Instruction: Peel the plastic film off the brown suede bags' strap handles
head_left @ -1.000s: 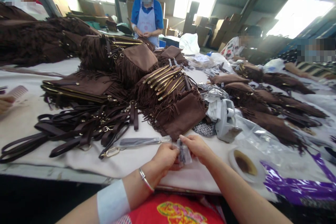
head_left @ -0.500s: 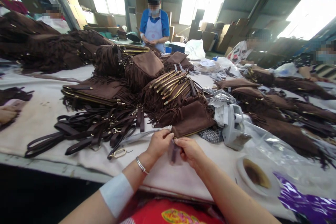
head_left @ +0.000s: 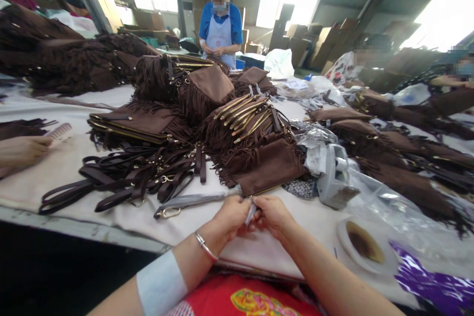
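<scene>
A brown fringed bag [head_left: 272, 165] lies in front of me, its zipper edge toward me. At its near corner, my left hand [head_left: 231, 215] and my right hand [head_left: 272, 212] are close together, fingers closed. Between them they pinch a small strip wrapped in greyish film [head_left: 251, 213], which hangs by the end of the bag's zipper; the fingertips are partly hidden. Left of my hands a wrist strap in grey wrapping [head_left: 203, 199] reaches to the bag's corner, with a gold clasp [head_left: 171, 213] at its far end.
Loose dark straps [head_left: 126, 177] lie at left, with stacked fringed bags [head_left: 207, 86] behind. On the right are a tape dispenser [head_left: 335, 177], a tape roll [head_left: 361, 244] and purple plastic [head_left: 429, 276]. A co-worker's hand [head_left: 27, 150] holds a pink comb [head_left: 61, 132]. Another person [head_left: 221, 34] stands opposite.
Both hands have drawn closer together around the strip, which now shows grey film. The wrapped strap lies lower on the table. At left, the co-worker's hand with the comb has come further into view.
</scene>
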`<state>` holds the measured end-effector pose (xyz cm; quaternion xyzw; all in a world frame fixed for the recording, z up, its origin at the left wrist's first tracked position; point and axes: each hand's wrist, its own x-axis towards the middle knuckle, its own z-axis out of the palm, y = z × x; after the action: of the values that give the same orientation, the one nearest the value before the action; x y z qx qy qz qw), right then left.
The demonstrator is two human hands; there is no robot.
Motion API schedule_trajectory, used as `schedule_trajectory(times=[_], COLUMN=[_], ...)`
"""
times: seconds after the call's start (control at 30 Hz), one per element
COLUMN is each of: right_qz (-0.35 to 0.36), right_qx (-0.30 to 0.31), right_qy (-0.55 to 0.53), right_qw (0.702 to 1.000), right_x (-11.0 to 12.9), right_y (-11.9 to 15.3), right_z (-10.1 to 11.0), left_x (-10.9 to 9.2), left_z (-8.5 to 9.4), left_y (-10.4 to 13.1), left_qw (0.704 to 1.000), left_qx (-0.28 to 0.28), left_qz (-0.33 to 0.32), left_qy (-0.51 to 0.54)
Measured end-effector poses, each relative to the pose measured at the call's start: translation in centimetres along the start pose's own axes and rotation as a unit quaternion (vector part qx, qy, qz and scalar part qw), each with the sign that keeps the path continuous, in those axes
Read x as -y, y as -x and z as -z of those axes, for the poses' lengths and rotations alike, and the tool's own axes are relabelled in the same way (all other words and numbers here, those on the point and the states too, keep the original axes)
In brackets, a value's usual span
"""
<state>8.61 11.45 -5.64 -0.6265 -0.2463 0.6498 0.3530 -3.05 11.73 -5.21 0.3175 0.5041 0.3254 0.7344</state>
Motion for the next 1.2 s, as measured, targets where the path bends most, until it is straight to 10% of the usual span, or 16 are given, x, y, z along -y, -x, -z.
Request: schedule_trajectory(times=[0.2,0.33,0.43,0.53,0.83,1.03,1.2], right_qz=[0.153,0.466,0.545,0.572,0.474,0.489,0.503], right_qx=[-0.046,-0.032,-0.011,0.005,0.09,0.17,0.203], right_qy=[0.158,0.416,0.534,0.582,0.615,0.654,0.601], right_qw=[0.974,0.781,0.646,0.579,0.624,0.551,0.587], right_x=[-1.3,-1.4,-0.8,0.0,3.3,5.0,4.4], right_y=[0.6,1.1,1.1,1.0,1.5,1.7,0.8], right_z=[2.2,4.1,4.6,4.5,4.0,3.7,4.2], left_x=[0.0,0.4,0.8,1.3,2.5,3.3,3.8], left_z=[0.3,0.6,0.7,0.7,0.6,1.3,1.7], left_y=[0.8,1.0,0.9,1.0,2.1,1.9,2.0], left_qw=[0.995,0.981,0.945,0.925,0.852,0.78,0.754], left_qx=[-0.013,-0.046,-0.094,-0.096,-0.071,-0.068,-0.084], left_qz=[-0.005,-0.052,-0.154,-0.19,-0.28,-0.309,-0.339], left_qy=[-0.101,-0.18,-0.273,-0.315,-0.437,-0.54,-0.556])
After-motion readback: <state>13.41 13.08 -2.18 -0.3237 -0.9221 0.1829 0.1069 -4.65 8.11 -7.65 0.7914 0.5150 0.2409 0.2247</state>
